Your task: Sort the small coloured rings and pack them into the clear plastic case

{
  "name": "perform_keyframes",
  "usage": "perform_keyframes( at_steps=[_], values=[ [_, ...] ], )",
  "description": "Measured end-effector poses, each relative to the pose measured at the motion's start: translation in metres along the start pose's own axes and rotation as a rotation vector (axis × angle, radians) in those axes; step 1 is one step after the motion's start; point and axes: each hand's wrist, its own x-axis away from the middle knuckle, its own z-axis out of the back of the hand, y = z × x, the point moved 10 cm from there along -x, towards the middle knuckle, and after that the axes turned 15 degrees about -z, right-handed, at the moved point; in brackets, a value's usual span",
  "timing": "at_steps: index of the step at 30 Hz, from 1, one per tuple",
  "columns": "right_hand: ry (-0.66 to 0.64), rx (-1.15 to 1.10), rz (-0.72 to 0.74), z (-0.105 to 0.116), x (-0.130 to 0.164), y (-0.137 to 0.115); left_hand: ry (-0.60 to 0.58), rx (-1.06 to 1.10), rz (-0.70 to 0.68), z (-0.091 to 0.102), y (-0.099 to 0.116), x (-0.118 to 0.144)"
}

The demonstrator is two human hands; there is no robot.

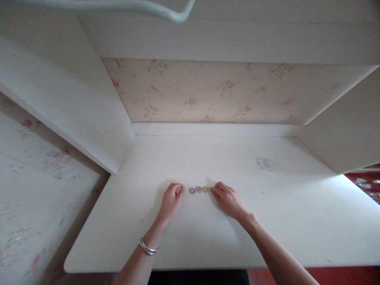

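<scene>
Three small ring-shaped bands, like coiled hair ties, lie in a short row on the white desktop (202, 229). From left to right they are a purple-grey ring (192, 190), a pinkish ring (198, 189) and a yellow ring (205, 189). My right hand (228, 200) pinches at the right end of the row, with a bit of another small ring showing at its fingertips, mostly hidden. Just left of the row, my left hand (172, 198) rests with its fingers curled and closed, apart from the rings; nothing shows in it.
A clear plastic bag (268, 164) lies on the desktop at the back right. White side panels (107, 107) and a back ledge (219, 130) enclose the desk. Overhead hangs a pale curved bar (142, 8). Shiny metal items (368, 184) show at the far right.
</scene>
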Motion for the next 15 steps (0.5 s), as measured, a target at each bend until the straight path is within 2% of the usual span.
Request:
perform_keyframes(
  at_steps=[5,8,11,15],
  values=[
    [-0.021,-0.060,-0.008,0.005,0.003,0.002,-0.003,-0.005,0.006,0.000,0.001,0.000],
    [0.012,-0.114,-0.073,0.012,-0.003,0.022,-0.009,0.005,0.012,0.000,0.001,0.000],
    [0.116,-0.110,-0.242,0.031,-0.020,0.077,-0.004,0.025,0.012,0.000,0.000,0.001],
    [0.297,0.094,-0.508,0.078,-0.044,0.178,0.016,0.059,0.013,0.000,-0.002,0.002]
  ],
)
